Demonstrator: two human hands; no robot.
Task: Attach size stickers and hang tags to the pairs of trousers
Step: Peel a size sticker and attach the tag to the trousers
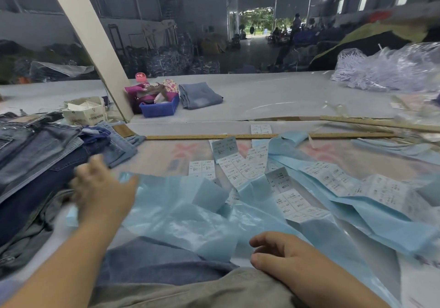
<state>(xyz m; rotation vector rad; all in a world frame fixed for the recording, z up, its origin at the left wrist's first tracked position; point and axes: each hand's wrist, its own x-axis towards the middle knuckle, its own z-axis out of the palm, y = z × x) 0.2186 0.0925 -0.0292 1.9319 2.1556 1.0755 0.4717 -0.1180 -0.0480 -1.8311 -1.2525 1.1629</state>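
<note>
The landmark for all positions is the wooden ruler (209,137) lying across the surface (273,93). On the near side of the ruler and toward its left end lies the stack of trousers (45,155), mixed denim shades, loosely piled. The left hand (102,188) reaches toward this stack; it is motion-blurred, the fingers appear spread and relaxed, and no item is seen in its grasp. The size stickers (240,164) lie on the near side of the ruler's middle, white labels still on tangled light-blue backing strips (357,203). The right hand (285,253) rests nearest the viewer, fingers loosely curled, holding nothing. Hang tags appear to sit in the small printed bag (84,111) beyond the ruler's left end; its contents cannot be confirmed. Risk: dragging a garment off the stack is likely to sweep the loose strips, folding stickers onto each other or mixing sizes. Loose backing may also catch under the denim.
</note>
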